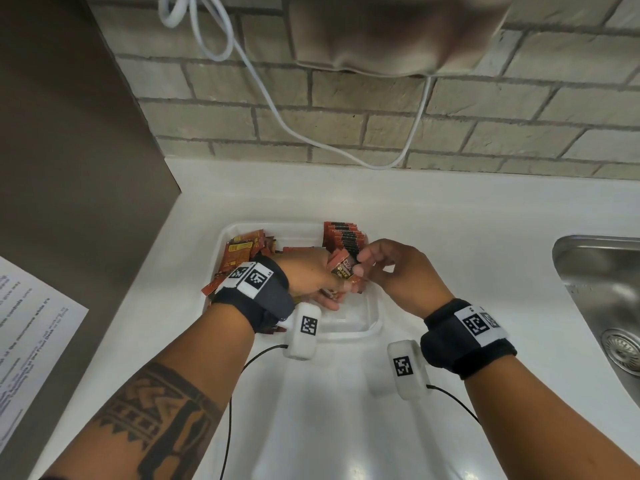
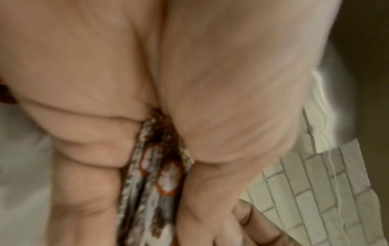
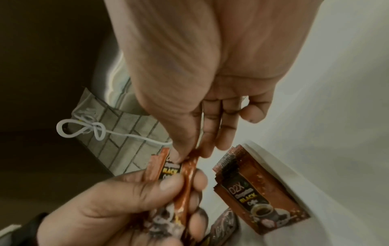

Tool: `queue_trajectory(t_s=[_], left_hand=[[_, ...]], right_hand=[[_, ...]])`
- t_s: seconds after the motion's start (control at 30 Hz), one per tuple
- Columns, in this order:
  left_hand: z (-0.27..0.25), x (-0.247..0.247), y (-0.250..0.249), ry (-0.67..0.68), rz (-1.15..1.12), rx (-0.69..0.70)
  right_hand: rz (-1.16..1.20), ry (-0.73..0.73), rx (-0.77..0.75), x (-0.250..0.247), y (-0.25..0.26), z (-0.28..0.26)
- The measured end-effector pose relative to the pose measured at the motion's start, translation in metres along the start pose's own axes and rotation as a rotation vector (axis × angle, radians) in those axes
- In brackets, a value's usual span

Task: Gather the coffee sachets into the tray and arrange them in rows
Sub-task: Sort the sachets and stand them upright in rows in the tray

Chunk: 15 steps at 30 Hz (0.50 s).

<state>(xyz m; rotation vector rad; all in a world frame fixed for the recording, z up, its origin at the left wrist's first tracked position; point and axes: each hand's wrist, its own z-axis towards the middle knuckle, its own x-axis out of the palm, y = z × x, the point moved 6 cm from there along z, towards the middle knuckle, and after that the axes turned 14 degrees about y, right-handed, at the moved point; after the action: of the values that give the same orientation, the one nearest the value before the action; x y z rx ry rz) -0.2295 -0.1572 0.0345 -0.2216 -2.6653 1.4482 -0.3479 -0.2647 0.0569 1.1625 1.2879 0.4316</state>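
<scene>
While the left hand (image 1: 311,277) curls its fingers (image 3: 168,183) round a small bunch of sachets (image 1: 341,268) above the tray (image 1: 367,327), we see the right hand (image 1: 394,268) reaching in from the other side; its thumb and forefinger are pinched together on the top edge of one sachet in that bunch, the remaining fingers (image 3: 223,126) held loosely straight beside them. In the left wrist view the bunch (image 2: 155,174) sits clamped between palm and fingers, blurred. The tray is a clear shallow one on the white worktop (image 1: 450,216); a loose heap of sachets (image 1: 242,254) fills its far left part, partly hidden under the left wrist; a neat overlapping row of sachets (image 1: 344,235) leans at its far right corner, shown in the right wrist view (image 3: 258,199) printed with a cup and the word BLACK. A steel sink (image 1: 602,289) lies to the right; a white cable (image 1: 270,95) hangs along the brick wall (image 1: 485,126); a printed sheet (image 1: 31,341) lies at left.
</scene>
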Motion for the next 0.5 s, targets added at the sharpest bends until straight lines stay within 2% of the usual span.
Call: queue_trajectory(t_s=[0.07,0.17,0.4,0.5], left_hand=[[-0.002,-0.002,-0.004,-0.017,-0.07,0.099],[-0.002,-0.004,-0.008,-0.058,0.002,0.154],[-0.005,-0.011,-0.009,-0.209,0.219,0.121],[-0.01,-0.017,-0.009,-0.232,0.308,0.062]], right_hand=[[0.063,-0.002,0.0,-0.001,0.001,0.001],[0.147,-0.014,-0.014,-0.006,0.008,0.004],[0.168,0.006,0.0,-0.008,0.016,0.008],[0.092,-0.054,0.008,-0.013,0.016,0.006]])
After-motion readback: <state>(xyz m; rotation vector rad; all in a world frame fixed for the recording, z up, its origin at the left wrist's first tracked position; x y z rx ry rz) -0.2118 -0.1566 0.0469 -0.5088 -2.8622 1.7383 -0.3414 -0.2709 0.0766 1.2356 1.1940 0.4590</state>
